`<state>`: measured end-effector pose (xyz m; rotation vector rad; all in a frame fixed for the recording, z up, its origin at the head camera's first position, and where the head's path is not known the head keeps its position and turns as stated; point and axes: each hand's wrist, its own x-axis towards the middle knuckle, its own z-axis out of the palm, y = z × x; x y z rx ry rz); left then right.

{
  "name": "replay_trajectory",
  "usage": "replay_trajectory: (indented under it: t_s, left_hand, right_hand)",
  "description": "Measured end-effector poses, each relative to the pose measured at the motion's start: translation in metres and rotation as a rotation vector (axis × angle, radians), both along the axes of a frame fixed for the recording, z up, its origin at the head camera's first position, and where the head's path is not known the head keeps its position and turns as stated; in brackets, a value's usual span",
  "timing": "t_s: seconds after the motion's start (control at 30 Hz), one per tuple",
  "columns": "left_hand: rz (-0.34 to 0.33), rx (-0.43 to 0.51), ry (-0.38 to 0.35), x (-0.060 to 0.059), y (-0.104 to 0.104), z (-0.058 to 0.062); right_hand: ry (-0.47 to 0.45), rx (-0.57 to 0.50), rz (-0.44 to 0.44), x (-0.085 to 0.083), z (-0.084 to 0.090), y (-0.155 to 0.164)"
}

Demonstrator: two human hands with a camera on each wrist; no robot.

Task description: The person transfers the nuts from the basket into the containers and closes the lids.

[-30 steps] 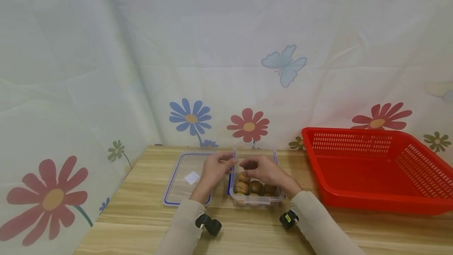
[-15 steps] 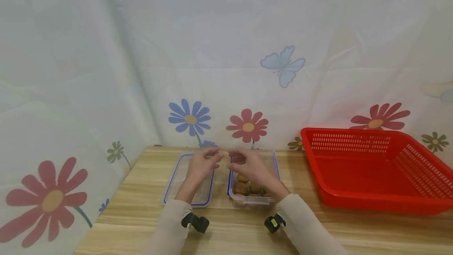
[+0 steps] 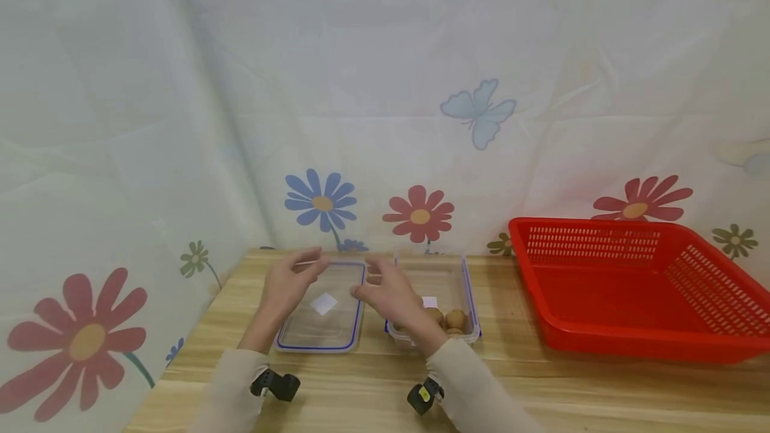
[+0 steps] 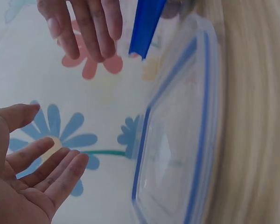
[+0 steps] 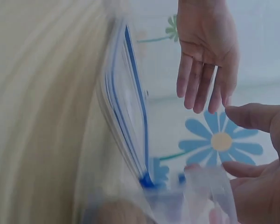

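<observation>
My left hand [image 3: 287,287] hovers over the left side of a clear lid [image 3: 325,336] with a blue seal and a white square label. Its fingers are relaxed and hold nothing, as the left wrist view shows. The right hand [image 3: 390,291] is above the gap between the lid and a clear plastic box [image 3: 472,299], fingers loosely bent around nothing. Several walnuts [image 3: 455,319] sit in the near part of the box, some hidden behind the right wrist. In the right wrist view, a clear flap [image 5: 210,186] of the box partly covers the right hand.
A large red plastic basket [image 3: 607,339] stands on the right of the wooden table [image 3: 349,393]. Behind the table hangs a white curtain [image 3: 373,72] printed with flowers and a butterfly.
Both hands have moved left, from over the box to over the lid and the gap beside it. More of the box's inside shows now. Lid and box stay in place.
</observation>
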<state>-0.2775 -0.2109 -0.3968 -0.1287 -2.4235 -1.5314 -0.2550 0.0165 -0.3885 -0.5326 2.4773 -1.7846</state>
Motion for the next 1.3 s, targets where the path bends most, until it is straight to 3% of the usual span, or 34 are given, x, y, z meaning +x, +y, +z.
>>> replay_trajectory:
  t_s: [0.17, 0.43, 0.7, 0.83, 1.13, 1.3]
  left_hand:
    - [0.031, -0.075, -0.018, 0.006, -0.020, -0.004]
    - [0.008, -0.121, -0.054, 0.009, -0.041, -0.014]
    - [-0.017, -0.130, -0.107, 0.013, -0.055, -0.025]
    - [-0.015, -0.122, -0.135, 0.013, -0.060, -0.027]
    - [-0.047, -0.084, -0.231, 0.007, -0.069, -0.037]
    - [-0.033, -0.132, -0.195, 0.005, -0.070, -0.041]
  right_hand:
    - [-0.023, 0.012, -0.072, 0.007, -0.003, -0.019]
    - [-0.052, -0.028, -0.168, 0.012, -0.014, -0.051]
    - [0.007, -0.017, -0.290, 0.017, -0.028, -0.071]
    - [0.014, 0.003, -0.311, 0.015, -0.035, -0.072]
    - [-0.080, 0.005, -0.318, 0.007, -0.041, -0.066]
    - [-0.073, -0.012, -0.318, 0.004, -0.045, -0.065]
